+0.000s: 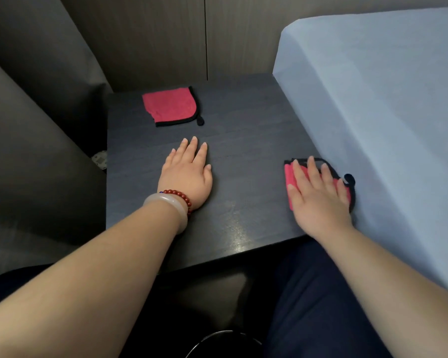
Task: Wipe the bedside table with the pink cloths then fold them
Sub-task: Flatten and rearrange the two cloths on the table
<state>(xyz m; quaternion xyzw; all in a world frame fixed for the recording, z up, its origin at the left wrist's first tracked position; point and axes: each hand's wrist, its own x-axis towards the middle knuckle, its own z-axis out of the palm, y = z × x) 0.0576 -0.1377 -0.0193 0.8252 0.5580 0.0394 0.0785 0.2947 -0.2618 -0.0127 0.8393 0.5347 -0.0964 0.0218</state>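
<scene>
A dark bedside table (243,140) fills the middle of the view. One pink cloth with black trim (170,105) lies folded at the table's far left, untouched. A second pink cloth (290,177) sits at the table's right edge, against the bed. My right hand (318,192) lies flat on top of it with fingers spread, covering most of it. My left hand (185,171) rests palm down on the bare tabletop, fingers apart, holding nothing, a little in front of the far cloth.
A bed with a light blue sheet (373,99) borders the table on the right. Dark grey upholstery (36,125) stands to the left, a wood-panelled wall (166,34) behind. My dark-trousered knee (308,306) is below the table's front edge.
</scene>
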